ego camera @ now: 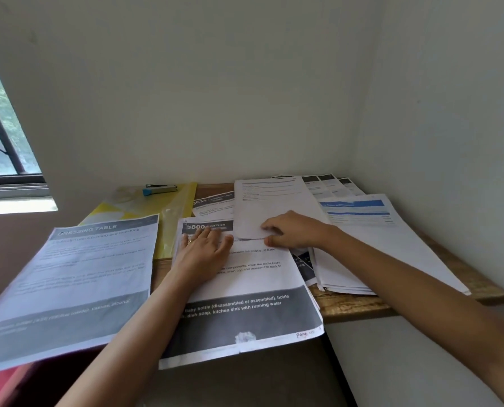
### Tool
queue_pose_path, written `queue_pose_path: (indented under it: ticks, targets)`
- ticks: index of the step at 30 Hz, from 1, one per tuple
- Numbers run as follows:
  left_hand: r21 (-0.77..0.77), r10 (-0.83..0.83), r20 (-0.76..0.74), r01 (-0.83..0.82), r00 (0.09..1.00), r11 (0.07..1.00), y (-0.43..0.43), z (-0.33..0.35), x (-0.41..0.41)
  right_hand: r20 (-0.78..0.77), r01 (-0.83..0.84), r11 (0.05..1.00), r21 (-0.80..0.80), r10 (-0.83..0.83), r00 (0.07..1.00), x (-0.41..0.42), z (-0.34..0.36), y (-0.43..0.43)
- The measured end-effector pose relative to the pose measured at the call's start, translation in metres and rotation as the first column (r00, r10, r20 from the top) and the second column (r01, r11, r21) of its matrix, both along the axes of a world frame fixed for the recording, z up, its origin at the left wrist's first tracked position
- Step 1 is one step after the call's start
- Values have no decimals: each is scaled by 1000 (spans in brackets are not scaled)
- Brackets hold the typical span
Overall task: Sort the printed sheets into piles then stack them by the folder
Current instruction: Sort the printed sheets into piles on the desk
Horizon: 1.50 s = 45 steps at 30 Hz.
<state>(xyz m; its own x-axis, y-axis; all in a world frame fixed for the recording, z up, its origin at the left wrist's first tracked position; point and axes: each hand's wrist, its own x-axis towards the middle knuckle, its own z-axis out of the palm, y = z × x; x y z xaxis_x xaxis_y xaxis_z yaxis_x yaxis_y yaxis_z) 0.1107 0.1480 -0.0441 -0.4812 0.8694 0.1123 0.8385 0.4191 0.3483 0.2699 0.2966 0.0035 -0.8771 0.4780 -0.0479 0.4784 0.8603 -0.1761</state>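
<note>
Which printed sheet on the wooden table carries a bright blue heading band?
The white sheet at the far right; the other sheets' bands are grey or black.

My left hand [205, 249] lies flat, palm down, fingers straight and pointing away, its forearm angled in from below. My right hand [293, 232] sits at the end of an outstretched arm, fingers curled, thumb pinching a white sheet [269, 205].

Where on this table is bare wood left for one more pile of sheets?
Only narrow strips: along the front edge of the table, before the right stack, and between the yellow folder and the KITCHEN sheet. The middle, under the left hand and right hand, is crowded.
</note>
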Motion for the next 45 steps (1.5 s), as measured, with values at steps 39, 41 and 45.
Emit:
queue_pose_path:
  ticks: [39,41,45]
  targets:
    - [508,189,247,-293,950,810,-82,20,-4,6,-57,997,-52,58,998,45,-34,-98]
    - [425,213,206,-283,955,860,-82,21,-3,35,-66,997,-38,67,997,46,-31,-96]
    - [254,135,45,-141,990,957,-83,28,4,83,-85,996,-17,86,993,48,-28,-95]
